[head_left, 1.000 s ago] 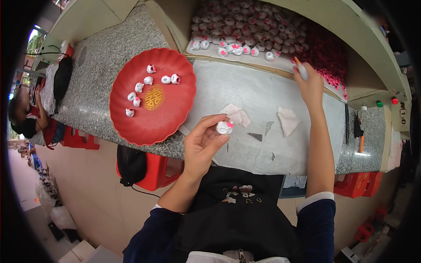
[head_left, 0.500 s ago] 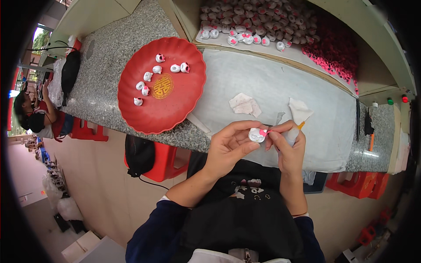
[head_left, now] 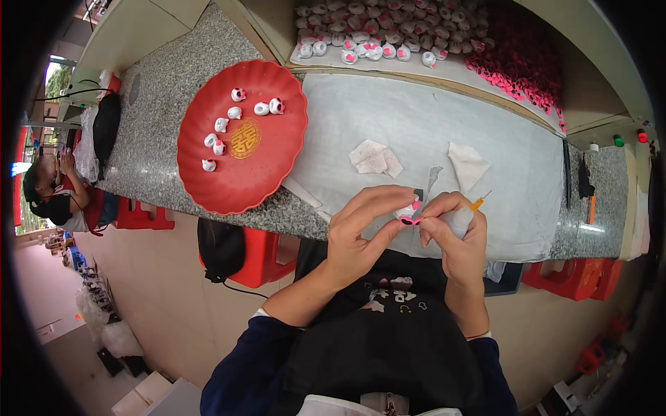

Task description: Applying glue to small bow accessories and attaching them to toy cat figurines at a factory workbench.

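Observation:
My left hand point(head_left: 361, 225) pinches a small white figurine head point(head_left: 405, 211) with a pink bow between thumb and fingers. Pink sunglasses point(head_left: 411, 222) with dark lenses sit against its lower side, facing me. Beside them are the closed fingertips of my right hand point(head_left: 451, 225); I cannot tell whether they touch the sunglasses. The same hand keeps a translucent squeeze bottle point(head_left: 459, 220) tucked against its palm, its orange needle tip point(head_left: 477, 204) pointing up and away. Both hands are over the near edge of the white-covered worktop point(head_left: 333, 125).
A scalloped red tray point(head_left: 198, 184) on the left bears several white heads. Two crumpled white cloths point(head_left: 375, 158) point(head_left: 468, 166) lie ahead of my hands. The back shelf holds piled white heads point(head_left: 388, 31) and pink pieces point(head_left: 517, 69). Another person point(head_left: 62, 184) sits far left.
The pink sunglasses, earlier a thin pink piece at my right fingertips, now lie against the figurine head. My left hand has turned the head. The view has shifted slightly.

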The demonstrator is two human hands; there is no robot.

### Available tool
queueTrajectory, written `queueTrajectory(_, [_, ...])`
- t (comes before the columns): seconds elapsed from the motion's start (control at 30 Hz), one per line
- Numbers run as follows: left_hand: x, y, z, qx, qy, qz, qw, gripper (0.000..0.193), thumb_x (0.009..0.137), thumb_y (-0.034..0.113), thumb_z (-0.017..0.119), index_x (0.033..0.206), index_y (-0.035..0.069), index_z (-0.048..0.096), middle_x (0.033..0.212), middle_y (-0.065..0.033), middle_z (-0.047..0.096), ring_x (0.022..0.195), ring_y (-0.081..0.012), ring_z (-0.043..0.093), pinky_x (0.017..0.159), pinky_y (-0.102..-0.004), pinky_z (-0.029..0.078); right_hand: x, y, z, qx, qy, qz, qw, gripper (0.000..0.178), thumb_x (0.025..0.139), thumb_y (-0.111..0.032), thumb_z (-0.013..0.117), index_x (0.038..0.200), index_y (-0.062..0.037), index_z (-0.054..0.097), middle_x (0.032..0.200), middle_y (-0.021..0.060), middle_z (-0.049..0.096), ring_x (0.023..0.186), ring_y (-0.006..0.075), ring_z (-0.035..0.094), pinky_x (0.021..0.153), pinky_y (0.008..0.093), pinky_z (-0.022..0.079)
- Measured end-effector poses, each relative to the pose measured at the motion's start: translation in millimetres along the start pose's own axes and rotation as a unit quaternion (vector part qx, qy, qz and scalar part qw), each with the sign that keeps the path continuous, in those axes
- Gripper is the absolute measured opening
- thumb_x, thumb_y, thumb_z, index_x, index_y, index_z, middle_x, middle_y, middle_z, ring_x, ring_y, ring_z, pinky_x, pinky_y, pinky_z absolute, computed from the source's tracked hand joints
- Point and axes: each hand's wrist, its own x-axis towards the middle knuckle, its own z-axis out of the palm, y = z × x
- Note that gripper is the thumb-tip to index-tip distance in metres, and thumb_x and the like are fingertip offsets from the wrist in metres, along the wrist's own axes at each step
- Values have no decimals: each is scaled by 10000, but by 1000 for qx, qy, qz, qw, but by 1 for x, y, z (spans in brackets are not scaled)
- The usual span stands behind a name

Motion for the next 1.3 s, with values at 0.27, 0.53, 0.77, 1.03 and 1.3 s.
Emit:
queueTrajectory(0.27, [2,1,-2,-68,-32,-20,997,285,662,-53,587,939,-36,521,1001,-177,496,921,-220,498,767,-285,405,1,3,-3,-55,1,-5,998,117,685,8,585,758,15,494,685,67,498,546,98,463,458,198,368])
queueTrajectory(0.53, [-2,7,-2,-307,15,-148,940,248,711,-34,545,952,-15,487,1003,-208,483,877,-211,519,760,-294,422,0,-6,9,-43,-55,-41,997,290,598,27,647,849,13,503,713,61,528,595,82,476,472,178,370])
queueTrajectory(0.77, [-4,-3,-6,-365,-51,-149,917,246,702,-58,555,942,-26,507,1007,-154,500,974,-199,475,827,-302,384,-2,-1,7,23,-28,12,999,280,595,8,665,839,27,530,712,66,546,575,97,505,441,188,372])
queueTrajectory(1.03, [-4,-7,-6,-315,-69,-91,942,191,707,-42,558,887,-13,504,954,-196,518,924,-243,509,770,-333,420,-2,3,2,81,-59,29,995,254,609,5,659,823,34,526,711,94,548,523,112,502,423,195,374])
queueTrajectory(1.3, [-4,-1,-6,-271,-50,-115,954,251,702,-74,536,950,-30,525,996,-147,523,943,-187,498,816,-277,382,-2,4,2,46,-39,32,998,251,628,32,621,855,37,511,716,101,549,519,104,498,409,190,369])
